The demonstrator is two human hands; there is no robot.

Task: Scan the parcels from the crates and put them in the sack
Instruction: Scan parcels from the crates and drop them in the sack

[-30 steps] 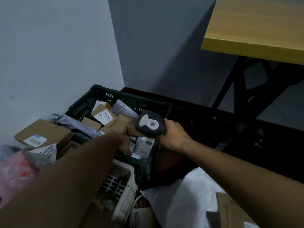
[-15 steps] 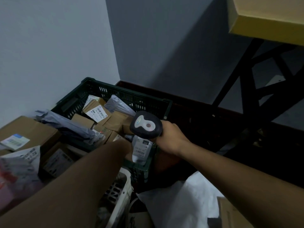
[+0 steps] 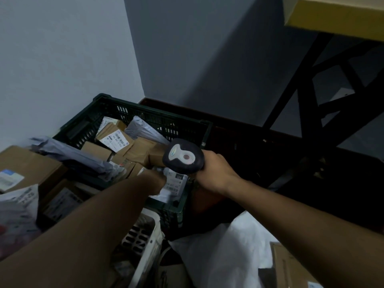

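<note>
Many brown cardboard and grey plastic-wrapped parcels (image 3: 122,142) fill the dark green slatted plastic crate (image 3: 158,119); the white sack (image 3: 224,256) gapes below at near right. The right hand (image 3: 218,173) grips a black handheld scanner (image 3: 182,157) above a white-labelled parcel (image 3: 173,183), which the left hand (image 3: 153,181) reaches; its grasp I cannot tell. A crumpled label could, I judge, defeat the scan.

Two hands in view: left hand (image 3: 154,181), right hand (image 3: 216,173). One scanner (image 3: 182,158), gripped in right hand. Two crates: green crate (image 3: 158,119) beyond left hand, white crate (image 3: 148,244) under left forearm. One white sack (image 3: 224,252) below right forearm. Parcels too jumbled to count.
</note>
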